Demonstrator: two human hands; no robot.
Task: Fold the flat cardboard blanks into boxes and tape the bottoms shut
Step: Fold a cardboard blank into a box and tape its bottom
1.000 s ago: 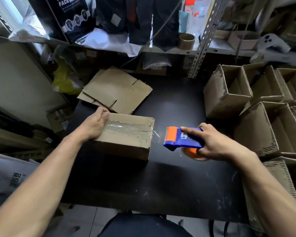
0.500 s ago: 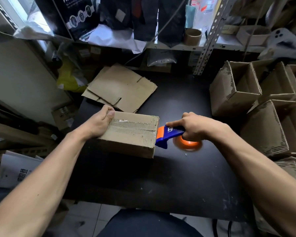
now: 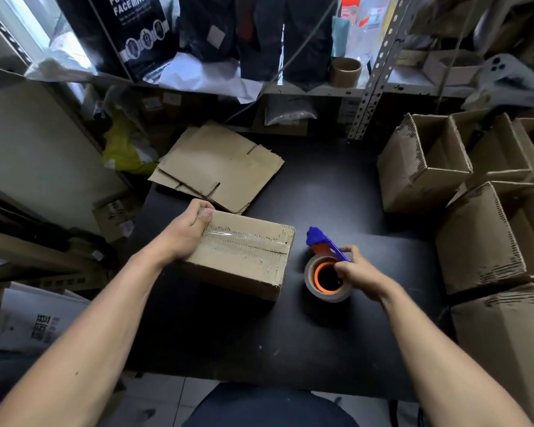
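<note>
Hands working: left hand [image 3: 188, 234] is gripping the taped box [image 3: 244, 253]; right hand [image 3: 356, 273], at three o'clock, is pinching the tape dispenser [image 3: 324, 266].

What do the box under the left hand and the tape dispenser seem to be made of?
Box: brown corrugated cardboard, matte; fluted ridges show along its worn edges, and a glossy clear tape strip runs over the seam. Tape dispenser: likely moulded plastic, smooth blue and orange, holding a tape roll.
</note>
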